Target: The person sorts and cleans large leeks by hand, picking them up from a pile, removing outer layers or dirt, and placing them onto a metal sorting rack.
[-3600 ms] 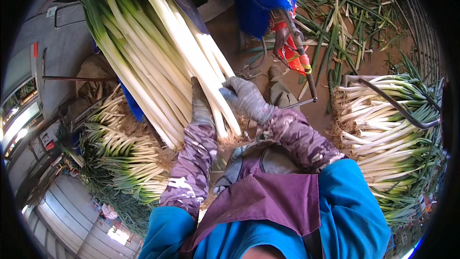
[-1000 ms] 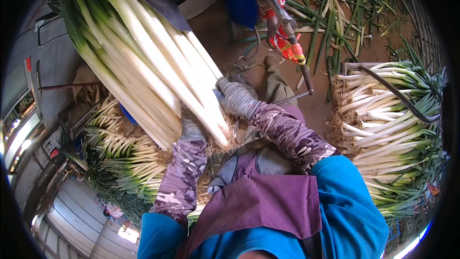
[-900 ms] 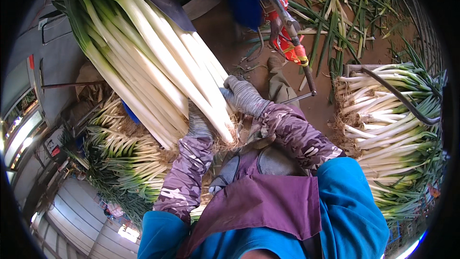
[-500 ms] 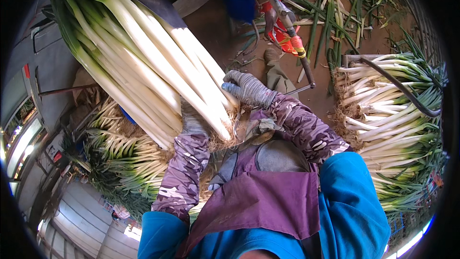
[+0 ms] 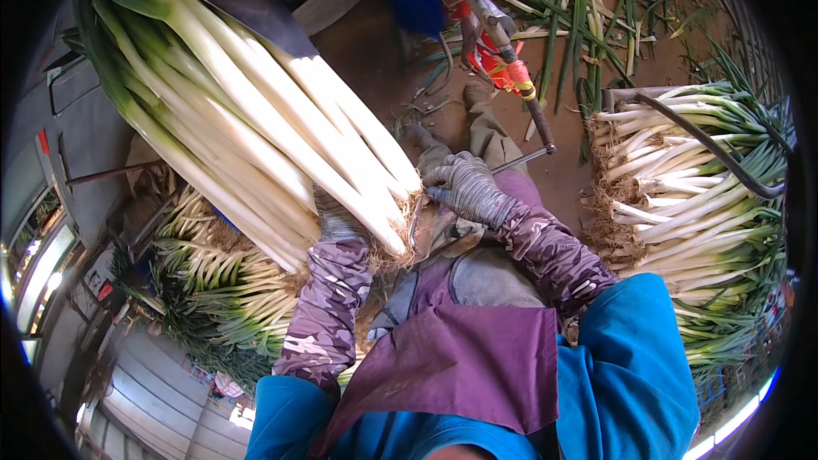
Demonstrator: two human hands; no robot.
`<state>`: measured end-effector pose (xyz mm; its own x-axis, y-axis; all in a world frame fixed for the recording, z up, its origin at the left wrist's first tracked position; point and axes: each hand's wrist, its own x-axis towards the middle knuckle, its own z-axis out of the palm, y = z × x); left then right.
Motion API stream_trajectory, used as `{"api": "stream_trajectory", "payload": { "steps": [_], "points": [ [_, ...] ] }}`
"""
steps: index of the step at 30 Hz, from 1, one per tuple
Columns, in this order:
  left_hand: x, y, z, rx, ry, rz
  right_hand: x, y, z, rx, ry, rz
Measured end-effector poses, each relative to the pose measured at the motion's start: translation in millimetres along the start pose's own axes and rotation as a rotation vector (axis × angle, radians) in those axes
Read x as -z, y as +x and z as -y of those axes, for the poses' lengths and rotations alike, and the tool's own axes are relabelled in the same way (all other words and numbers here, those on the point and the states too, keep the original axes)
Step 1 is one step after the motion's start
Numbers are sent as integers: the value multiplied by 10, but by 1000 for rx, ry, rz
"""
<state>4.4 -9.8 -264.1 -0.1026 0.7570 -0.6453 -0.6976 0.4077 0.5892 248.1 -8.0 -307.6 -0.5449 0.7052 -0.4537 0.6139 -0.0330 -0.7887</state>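
- Head view: we are looking down on a large bunch of leeks (image 5: 247, 119), which is lying slantwise at upper left, its green tops pointing away and its rooted ends facing the person.
- Our left hand (image 5: 341, 215), in a grey glove, is sitting among the white stalks near the roots; the leeks are hiding its fingers, so we cannot tell how far they are closing or what they are gripping.
- Our right hand (image 5: 467, 190), gloved alike, is resting with fingers partly curled beside the rightmost root ends; we cannot tell whether it is holding anything.
- Camouflage sleeves (image 5: 328, 307) are covering both forearms, and a purple apron (image 5: 460, 358) is hanging between them.
- Smaller leeks are lying in a right-hand pile (image 5: 682, 213) and a left-hand pile (image 5: 247, 281).
- Loose green leaves (image 5: 588, 25) are littering the brown floor (image 5: 567, 179) at upper right.
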Motion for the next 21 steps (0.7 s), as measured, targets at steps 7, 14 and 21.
{"api": "stream_trajectory", "payload": {
  "steps": [7, 14, 21],
  "points": [
    [175, -40, 2, 94, -145, 285, -105, -29, 55, 81, -66, 266],
    [-211, -134, -70, 59, -37, 35, -83, -32, 68, 512, -357, 441],
    [-69, -186, -13, 102, -89, -123, 191, 288, -20, -70, 538, 52]
  ]
}}
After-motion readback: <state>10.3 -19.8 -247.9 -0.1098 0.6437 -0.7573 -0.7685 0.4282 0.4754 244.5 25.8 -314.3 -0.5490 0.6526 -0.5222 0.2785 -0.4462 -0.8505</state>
